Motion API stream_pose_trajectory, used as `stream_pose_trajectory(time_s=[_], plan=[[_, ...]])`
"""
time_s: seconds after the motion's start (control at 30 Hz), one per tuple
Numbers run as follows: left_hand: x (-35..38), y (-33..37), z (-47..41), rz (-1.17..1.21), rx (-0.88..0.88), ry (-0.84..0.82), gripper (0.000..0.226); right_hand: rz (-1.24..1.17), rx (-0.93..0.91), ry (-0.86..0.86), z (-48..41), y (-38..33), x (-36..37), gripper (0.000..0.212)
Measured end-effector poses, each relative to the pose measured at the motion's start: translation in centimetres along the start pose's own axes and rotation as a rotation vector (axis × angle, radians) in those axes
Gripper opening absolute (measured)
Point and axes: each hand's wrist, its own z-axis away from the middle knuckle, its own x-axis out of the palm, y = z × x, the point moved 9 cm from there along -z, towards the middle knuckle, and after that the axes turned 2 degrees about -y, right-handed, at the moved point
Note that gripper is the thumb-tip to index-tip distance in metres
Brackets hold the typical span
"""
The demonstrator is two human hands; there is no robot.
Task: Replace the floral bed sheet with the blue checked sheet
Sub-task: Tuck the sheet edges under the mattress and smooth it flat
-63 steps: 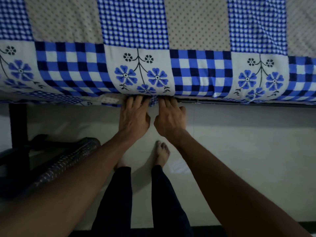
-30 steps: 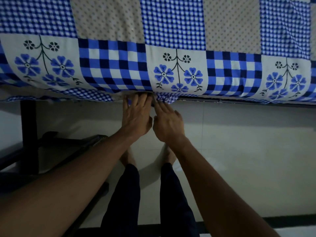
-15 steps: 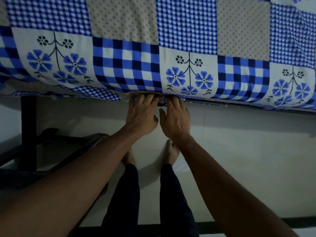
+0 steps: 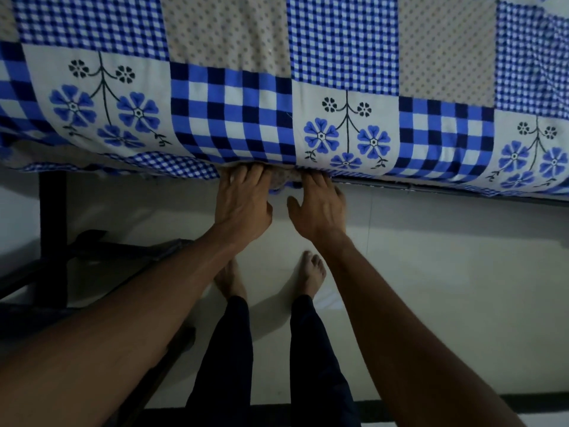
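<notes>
Right, L hand (image 4: 243, 204) & R hand (image 4: 317, 208) side by side at the rail (image 4: 431, 188), fingers (image 4: 246, 177) straight, pressing sheet (image 4: 231, 118) under. Sheet lies spread above the rail; loose hem (image 4: 160, 164) runs along it leftward, so L hand's nearer.

Both bare forearms were extended forward, converging below the lower edge of the blue checked sheet (image 4: 231, 118). The left hand (image 4: 243, 204) showed its back, fingers straight and close together, tips pressed against that edge. Just beside it, not touching, the right hand (image 4: 318, 208) lay likewise, fingers flat against the edge, thumb spread toward the left hand.
</notes>
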Motion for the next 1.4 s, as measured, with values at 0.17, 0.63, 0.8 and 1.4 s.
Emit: stream_pose_trajectory(time_s=[0.17, 0.63, 0.8, 1.4], plan=[[0.4, 1.0, -0.4, -0.008, -0.080, -0.019, 0.071, -0.014, -0.133, 0.094, 2.5, -1.5, 0.8, 0.060], [0.5, 0.1, 1.0, 0.003, 0.116, -0.029, 0.084, -0.045, -0.081, -0.091, -0.9, -2.8, 0.8, 0.054], [0.3, 0.3, -0.8, -0.040, 0.024, -0.084, 0.081, 0.042, -0.212, -0.006, 2.3, -3.4, 1.5, 0.067], [-0.4, -2.7, 0.3, -0.059, 0.028, -0.095, 0.079, -0.022, -0.015, -0.065, 0.3, -4.8, 1.3, 0.065]])
